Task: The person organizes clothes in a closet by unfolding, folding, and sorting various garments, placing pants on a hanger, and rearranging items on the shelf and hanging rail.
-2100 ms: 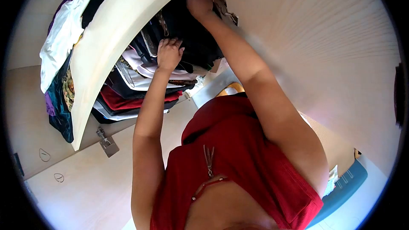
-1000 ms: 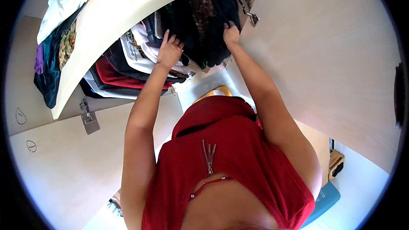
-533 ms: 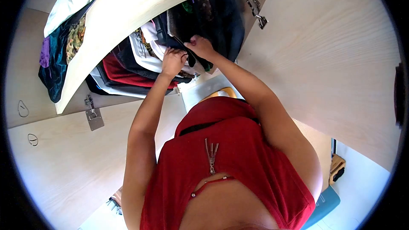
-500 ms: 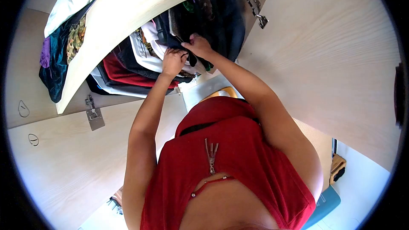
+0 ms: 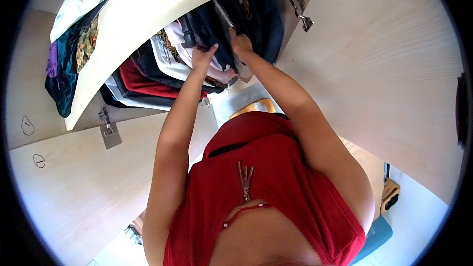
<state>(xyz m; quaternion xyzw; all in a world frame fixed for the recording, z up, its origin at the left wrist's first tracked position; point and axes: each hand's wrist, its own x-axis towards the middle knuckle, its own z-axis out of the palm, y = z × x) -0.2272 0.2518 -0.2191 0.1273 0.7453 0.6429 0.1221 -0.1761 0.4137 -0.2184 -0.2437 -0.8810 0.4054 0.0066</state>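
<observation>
Clothes hang packed in a wardrobe below a pale shelf (image 5: pixel 148 15). My left hand (image 5: pixel 203 56) is at the dark garments (image 5: pixel 207 24), thumb spread away from the fingers, which go in among the cloth. Close to its right, my right hand (image 5: pixel 241 44) touches a dark garment with a grey edge (image 5: pixel 224 15); its fingertips are partly hidden in the fabric. Navy clothing (image 5: pixel 271 24) hangs right of that hand. Left of my left hand are white garments (image 5: pixel 167 64) and a red one (image 5: pixel 143 83).
A pale door (image 5: pixel 374 59) with a metal hinge (image 5: pixel 301 14) stands on the right. Another door (image 5: pixel 88 177) is at the lower left, with its hinge (image 5: pixel 109 129). White cloth (image 5: pixel 84 2) and teal cloth (image 5: pixel 61 88) lie over the shelf's left side.
My right hand has come from the far right clothes to the middle, then shifted slightly right and up. My left hand has moved up a little, its thumb now spread. Garments between the hands have parted.
</observation>
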